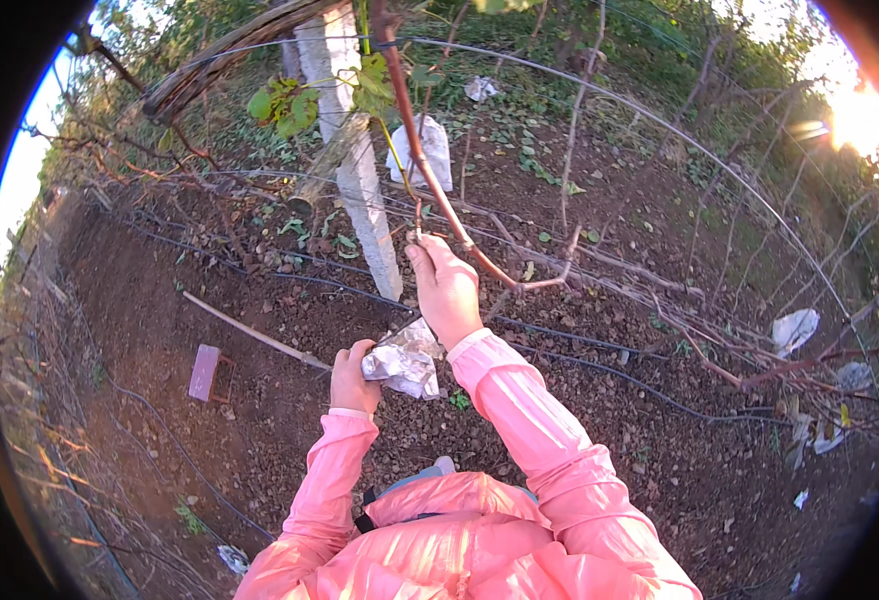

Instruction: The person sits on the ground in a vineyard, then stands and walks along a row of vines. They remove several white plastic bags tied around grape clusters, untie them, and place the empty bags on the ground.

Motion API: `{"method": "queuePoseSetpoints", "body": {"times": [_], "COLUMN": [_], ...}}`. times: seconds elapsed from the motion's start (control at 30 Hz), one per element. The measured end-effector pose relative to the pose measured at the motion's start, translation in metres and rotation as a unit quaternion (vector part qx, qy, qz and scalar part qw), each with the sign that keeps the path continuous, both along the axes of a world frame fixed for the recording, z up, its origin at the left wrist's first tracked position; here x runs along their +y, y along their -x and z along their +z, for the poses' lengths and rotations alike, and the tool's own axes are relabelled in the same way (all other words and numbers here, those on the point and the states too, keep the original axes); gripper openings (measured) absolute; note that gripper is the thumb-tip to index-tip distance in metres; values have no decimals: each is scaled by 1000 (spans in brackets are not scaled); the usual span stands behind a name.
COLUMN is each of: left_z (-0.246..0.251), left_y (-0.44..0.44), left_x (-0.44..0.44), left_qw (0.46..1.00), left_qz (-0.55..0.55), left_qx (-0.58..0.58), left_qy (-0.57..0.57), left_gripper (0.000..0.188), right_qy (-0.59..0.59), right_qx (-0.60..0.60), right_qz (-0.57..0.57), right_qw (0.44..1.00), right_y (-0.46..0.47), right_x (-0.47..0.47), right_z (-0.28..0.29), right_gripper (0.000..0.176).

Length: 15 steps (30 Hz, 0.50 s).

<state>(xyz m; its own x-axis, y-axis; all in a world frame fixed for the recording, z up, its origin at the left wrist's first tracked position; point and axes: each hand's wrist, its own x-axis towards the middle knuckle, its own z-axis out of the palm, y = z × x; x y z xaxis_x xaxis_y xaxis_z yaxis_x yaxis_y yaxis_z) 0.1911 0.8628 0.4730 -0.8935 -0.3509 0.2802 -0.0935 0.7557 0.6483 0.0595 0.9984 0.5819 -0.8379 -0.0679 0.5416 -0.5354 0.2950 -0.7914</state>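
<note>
My left hand (355, 381) is closed around the edge of a crumpled, soiled white bag (403, 366), which may be paper or thin plastic. A pale wooden stick (252, 328) runs from the left up to this hand; whether the hand grips it, I cannot tell. Higher up, my right hand (447, 289) pinches the lower end of a thin brown vine shoot (418, 214) between thumb and fingers. Just beyond that hand, a thicker reddish vine cane (439, 176) slants down, then bends right. Behind them stands a concrete post (364, 202).
Trellis wire (559, 73) arcs across the top and right. Black irrigation hoses (634, 386) cross the soil. A small stool (205, 373) stands at left. Another white bag (426, 154) is behind the post. A cut wooden stub (327, 165) projects near the post.
</note>
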Motion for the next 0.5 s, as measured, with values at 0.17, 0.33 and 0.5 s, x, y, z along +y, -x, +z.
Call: {"method": "queuePoseSetpoints", "body": {"times": [0.17, 0.33, 0.5], "left_z": [-10, -17, -27], "left_y": [-2, -8, -8], "left_x": [6, -1, -6], "left_qw": [1000, 998, 997], "left_qz": [-30, -27, -27], "left_qx": [-6, -2, 4], "left_qy": [4, 59, 70], "left_gripper": [51, 44, 39], "right_qy": [-161, -111, 91], "right_qx": [-136, -293, -410], "right_qz": [16, 22, 54], "right_qw": [977, 949, 906], "right_y": [10, 16, -10], "right_x": [10, 42, 78], "right_z": [-8, -72, -144], "right_gripper": [30, 39, 45]}}
